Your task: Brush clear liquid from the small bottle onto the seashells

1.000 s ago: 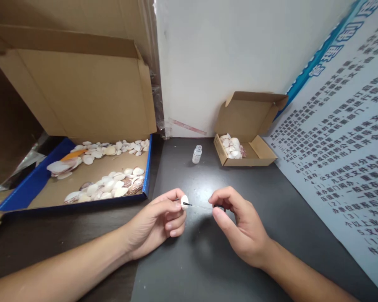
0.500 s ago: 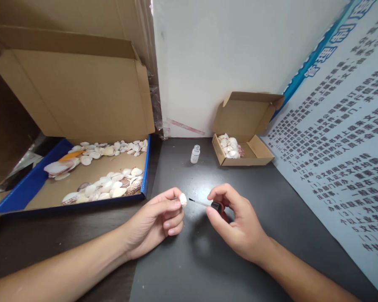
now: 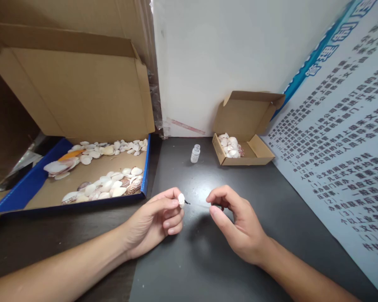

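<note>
though open, blue box [image 3: 82,171] of shells [image 3: 106,185], white shell [image 3: 181,201] in left hand [image 3: 160,216]

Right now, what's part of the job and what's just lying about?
Job:
shell, in left hand
brush, in right hand
bottle, likely
blue box and small box, both holding shells, probably

Apparently just about:
printed sheet
clear film
</note>
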`<state>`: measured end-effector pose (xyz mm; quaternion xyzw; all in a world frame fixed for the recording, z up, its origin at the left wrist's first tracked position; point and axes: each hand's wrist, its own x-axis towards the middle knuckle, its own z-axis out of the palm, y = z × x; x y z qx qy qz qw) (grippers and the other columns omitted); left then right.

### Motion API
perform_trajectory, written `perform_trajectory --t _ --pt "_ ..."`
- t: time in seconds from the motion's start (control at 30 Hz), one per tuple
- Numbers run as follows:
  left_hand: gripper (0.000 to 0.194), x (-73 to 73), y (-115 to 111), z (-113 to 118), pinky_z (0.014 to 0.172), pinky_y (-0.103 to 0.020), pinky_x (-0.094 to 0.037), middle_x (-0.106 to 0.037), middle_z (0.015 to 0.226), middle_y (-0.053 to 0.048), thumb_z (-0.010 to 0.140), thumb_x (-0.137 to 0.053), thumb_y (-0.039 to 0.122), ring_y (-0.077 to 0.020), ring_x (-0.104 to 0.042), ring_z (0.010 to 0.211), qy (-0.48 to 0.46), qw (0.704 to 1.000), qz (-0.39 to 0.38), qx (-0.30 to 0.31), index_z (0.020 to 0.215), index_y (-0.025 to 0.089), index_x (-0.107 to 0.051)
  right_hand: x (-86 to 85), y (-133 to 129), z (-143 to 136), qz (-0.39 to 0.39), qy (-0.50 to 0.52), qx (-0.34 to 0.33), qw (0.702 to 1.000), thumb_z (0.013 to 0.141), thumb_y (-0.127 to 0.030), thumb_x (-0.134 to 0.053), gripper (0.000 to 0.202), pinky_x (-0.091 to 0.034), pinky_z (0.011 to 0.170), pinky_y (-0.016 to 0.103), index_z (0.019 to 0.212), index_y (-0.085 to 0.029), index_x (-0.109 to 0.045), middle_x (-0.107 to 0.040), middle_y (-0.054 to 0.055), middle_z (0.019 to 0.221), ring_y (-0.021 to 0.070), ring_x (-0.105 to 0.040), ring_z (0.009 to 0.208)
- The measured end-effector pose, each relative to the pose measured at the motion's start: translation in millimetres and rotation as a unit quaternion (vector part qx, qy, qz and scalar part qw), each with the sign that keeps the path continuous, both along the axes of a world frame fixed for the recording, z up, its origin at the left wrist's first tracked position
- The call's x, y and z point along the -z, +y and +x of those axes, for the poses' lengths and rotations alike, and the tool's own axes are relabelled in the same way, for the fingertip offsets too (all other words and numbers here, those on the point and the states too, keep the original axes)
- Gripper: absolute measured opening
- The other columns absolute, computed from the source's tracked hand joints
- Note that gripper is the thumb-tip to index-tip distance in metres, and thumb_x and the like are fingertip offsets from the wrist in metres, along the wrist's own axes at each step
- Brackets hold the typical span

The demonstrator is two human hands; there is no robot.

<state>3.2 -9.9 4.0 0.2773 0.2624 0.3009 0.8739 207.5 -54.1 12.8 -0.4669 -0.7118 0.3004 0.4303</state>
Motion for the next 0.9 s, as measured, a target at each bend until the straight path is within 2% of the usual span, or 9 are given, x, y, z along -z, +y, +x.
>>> perform_trajectory --t 0.23,0.37,0.57,0.77,0.9 --pt "0.009 -1.8 -1.1 -0.1 0.051 -0.023 -0.024 -0.027 0.058 0.007 0.088 -0.057 0.019 -0.0078 -0.020 0.050 0.006 1.000 0.002 -0.008 0.079 0.017 -0.056 0.4 0.9 -0.2 -0.004 -0.014 0.031 0.999 0.089 -0.018 -0.053 0.006 -0.041 0.052 0.022 0.093 -0.023 -0.052 -0.052 -0.005 0.070 0.0113 -0.048 0.057" --pt "0.006 -0.7 -1.5 -0.4 0.050 -0.022 -0.024 -0.028 0.058 0.007 0.087 -0.059 0.017 -0.0078 -0.019 0.051 0.002 1.000 -0.007 -0.013 0.082 0.017 -0.058 -0.1 0.7 0.1 0.016 0.002 0.010 1.000 0.094 -0.019 -0.045 0.008 -0.042 0.054 0.023 0.094 -0.022 -0.053 -0.052 -0.005 0.068 0.0114 -0.048 0.057" --pt "0.008 -1.9 -1.6 0.2 0.050 -0.021 -0.023 -0.027 0.056 0.008 0.086 -0.063 0.018 -0.0075 -0.018 0.051 0.002 1.000 -0.003 -0.015 0.080 0.017 -0.059 -0.8 1.0 -1.7 -0.011 -0.016 0.037 0.999 0.089 -0.018 -0.052 0.005 -0.038 0.049 0.023 0.091 -0.023 -0.051 -0.048 -0.005 0.067 0.0116 -0.045 0.054" --pt "0.006 -2.2 -2.0 0.6 0.049 -0.021 -0.023 -0.027 0.056 0.008 0.085 -0.065 0.017 -0.0074 -0.019 0.051 -0.003 1.000 -0.016 -0.026 0.081 0.017 -0.059 -0.6 -0.7 -0.4 0.002 0.003 -0.004 1.000 0.094 -0.018 -0.045 0.007 -0.040 0.053 0.024 0.096 -0.023 -0.051 -0.050 -0.004 0.068 0.0123 -0.046 0.056" --pt "0.007 -1.3 -1.9 0.7 0.049 -0.021 -0.023 -0.028 0.057 0.008 0.085 -0.063 0.017 -0.0072 -0.019 0.050 0.002 1.000 -0.013 -0.025 0.080 0.017 -0.059 0.5 1.1 -1.9 -0.025 -0.006 0.027 0.999 0.091 -0.017 -0.050 0.007 -0.037 0.050 0.024 0.094 -0.023 -0.050 -0.045 -0.006 0.066 0.0120 -0.044 0.054"
